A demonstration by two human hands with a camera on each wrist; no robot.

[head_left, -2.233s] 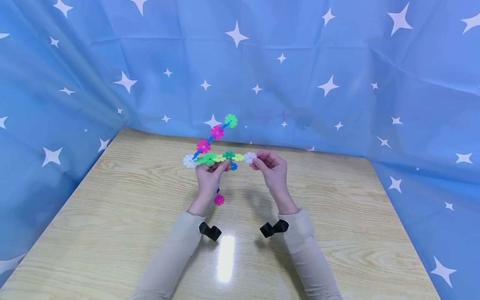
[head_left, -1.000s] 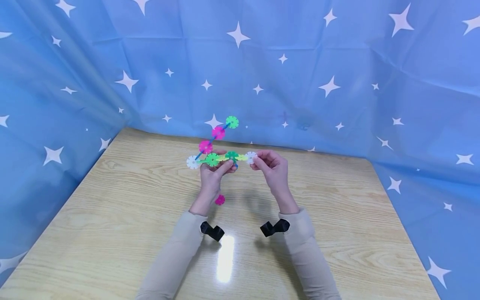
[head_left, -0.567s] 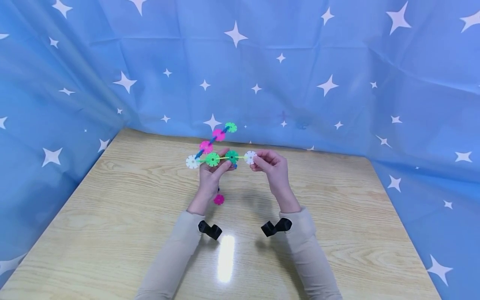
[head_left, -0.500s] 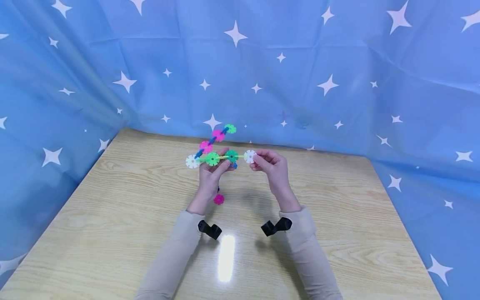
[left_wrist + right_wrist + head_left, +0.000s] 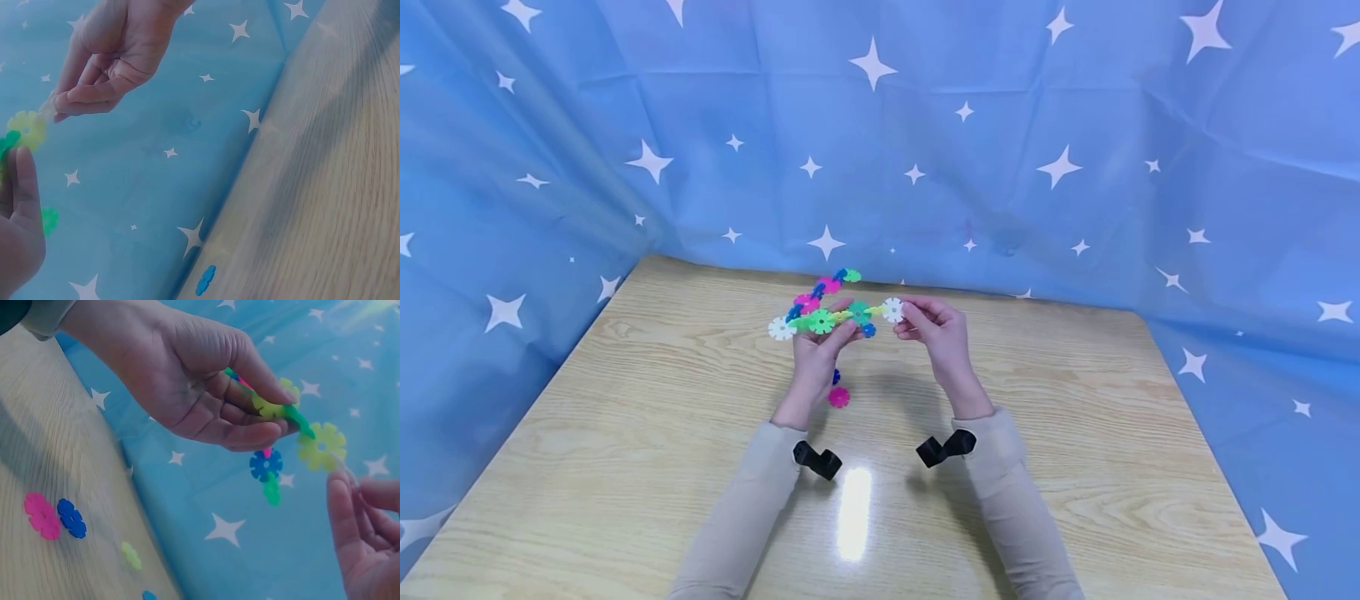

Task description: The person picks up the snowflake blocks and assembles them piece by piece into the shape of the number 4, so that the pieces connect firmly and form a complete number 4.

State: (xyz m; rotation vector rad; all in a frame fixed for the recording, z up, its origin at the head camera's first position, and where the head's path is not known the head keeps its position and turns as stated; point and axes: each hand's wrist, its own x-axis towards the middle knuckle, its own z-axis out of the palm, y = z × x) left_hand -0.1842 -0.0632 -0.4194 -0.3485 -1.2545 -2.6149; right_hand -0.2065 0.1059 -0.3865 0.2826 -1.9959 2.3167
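Note:
A chain of slotted plastic snowflake discs is held up between both hands. My left hand (image 5: 815, 358) grips its middle, thumb near a dark green disc (image 5: 860, 312) and a light green disc (image 5: 822, 322). At the right end, my right hand (image 5: 942, 342) pinches a white disc (image 5: 892, 310) by its edge. That disc meets a yellow disc (image 5: 322, 447) in the right wrist view; whether it is fully slotted in, I cannot tell. Another white disc (image 5: 782, 328) forms the left corner, where a branch of blue and pink discs (image 5: 829, 285) slants away to a green one (image 5: 852, 276).
Loose discs lie on the wooden table (image 5: 1075, 467): a pink disc (image 5: 42, 515), a dark blue disc (image 5: 72, 518), a yellow one (image 5: 131, 555) and a lighter blue one (image 5: 868, 331). A blue star-patterned curtain (image 5: 970, 167) borders the table's back and sides.
The slanting branch has tipped down, its green end dropping from in front of the curtain to near the table's back edge. My right hand and its white disc have shifted slightly left.

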